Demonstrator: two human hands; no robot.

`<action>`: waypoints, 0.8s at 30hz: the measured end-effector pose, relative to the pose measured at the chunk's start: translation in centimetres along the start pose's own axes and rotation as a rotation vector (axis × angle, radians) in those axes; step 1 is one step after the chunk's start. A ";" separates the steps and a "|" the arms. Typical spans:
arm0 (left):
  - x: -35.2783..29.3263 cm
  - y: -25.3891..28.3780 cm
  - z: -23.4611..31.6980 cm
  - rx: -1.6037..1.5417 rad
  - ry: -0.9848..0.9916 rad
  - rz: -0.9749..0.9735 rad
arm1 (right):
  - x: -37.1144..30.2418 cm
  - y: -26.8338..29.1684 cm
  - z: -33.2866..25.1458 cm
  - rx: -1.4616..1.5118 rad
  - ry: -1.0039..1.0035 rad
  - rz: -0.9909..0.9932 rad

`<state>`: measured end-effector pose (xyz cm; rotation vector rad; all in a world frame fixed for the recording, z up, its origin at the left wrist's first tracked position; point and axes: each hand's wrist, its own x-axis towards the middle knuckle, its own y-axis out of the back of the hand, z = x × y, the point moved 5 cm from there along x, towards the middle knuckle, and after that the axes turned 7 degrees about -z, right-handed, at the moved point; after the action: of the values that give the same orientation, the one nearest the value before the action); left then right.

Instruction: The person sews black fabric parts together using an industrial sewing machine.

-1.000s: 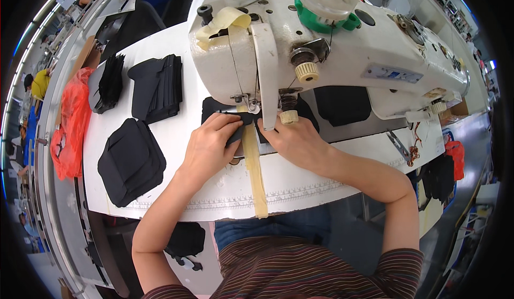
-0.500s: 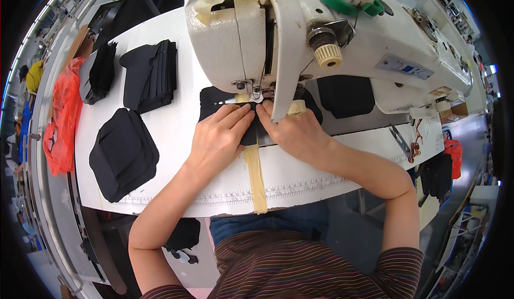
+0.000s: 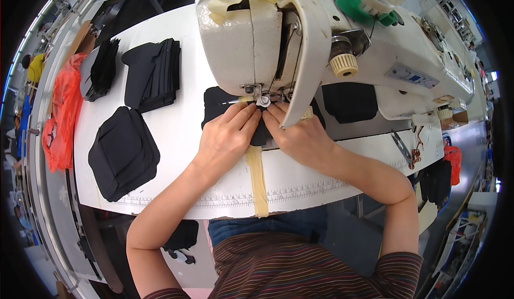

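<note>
A black fabric piece (image 3: 213, 99) lies under the presser foot of a white sewing machine (image 3: 227, 47). Close on the near left of the foot, my left hand (image 3: 227, 134) presses its fingertips together onto the cloth. My right hand (image 3: 300, 138) grips the same piece from the other side, thumb tucked in and partly hidden by the curved white guard (image 3: 313, 42). Both sets of fingertips almost meet just in front of the needle area. A strip of yellow tape (image 3: 257, 184) runs from under the fabric toward the table's front edge.
Stacks of black fabric pieces (image 3: 124, 154) (image 3: 155, 76) (image 3: 101, 71) stand on the left of the white table (image 3: 187, 197). Another black piece (image 3: 350, 102) lies under the machine arm. Thread snips (image 3: 402, 148) rest at the right; a red plastic bag (image 3: 63, 114) hangs at the left edge.
The view has shifted slightly, so the machine sits farther right in the picture. Both hands keep their hold on the cloth by the foot, with only small finger movement.
</note>
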<state>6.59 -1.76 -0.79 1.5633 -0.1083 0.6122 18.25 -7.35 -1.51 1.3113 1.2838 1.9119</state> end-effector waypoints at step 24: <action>-0.4 0.3 -3.5 -0.650 0.606 -0.248 | -1.1 1.8 -0.7 0.064 0.128 -0.039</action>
<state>5.03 1.45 -0.77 0.7089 0.3139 0.7357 18.26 -9.35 -0.45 1.2019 1.4333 1.9699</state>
